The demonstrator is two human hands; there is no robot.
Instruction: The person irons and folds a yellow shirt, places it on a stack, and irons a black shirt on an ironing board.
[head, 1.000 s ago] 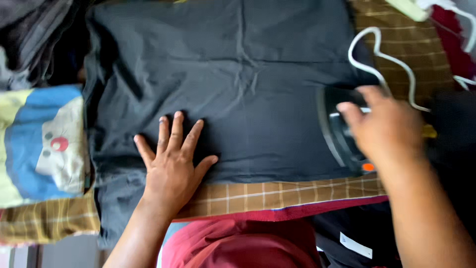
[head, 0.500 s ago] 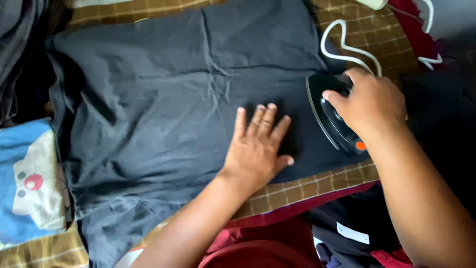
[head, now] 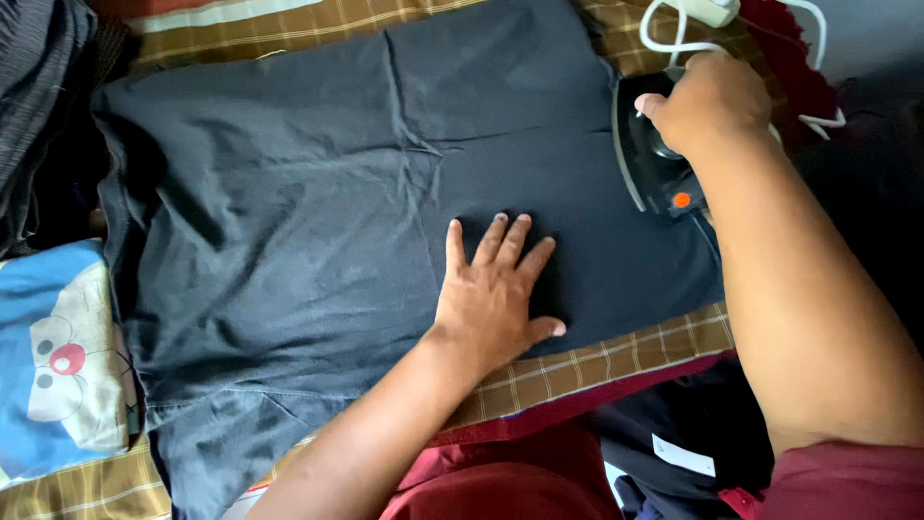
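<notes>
A dark shirt (head: 318, 212) lies spread flat on a brown checked cloth (head: 616, 356), its long axis running left to right across the view, with a crease line down its upper middle and wrinkles around the centre. A folded hem or sleeve shows at the lower left.

The left hand (head: 493, 294) rests palm down on the shirt near its lower edge, fingers spread and pointing up and away from the person, thumb out to the right.

The right hand (head: 707, 101) is closed around the handle of a black iron (head: 654, 159) at the shirt's right edge. The iron's long axis runs roughly up and down the view, slightly tilted; an orange button shows at its near end. Which end is the tip cannot be told, since the hand covers the far part. A white cord (head: 674, 29) loops on the cloth just beyond the iron.

At the left a blue cartoon-print cloth (head: 58, 356) lies beside the shirt, and grey striped fabric (head: 38, 87) is piled above it.
</notes>
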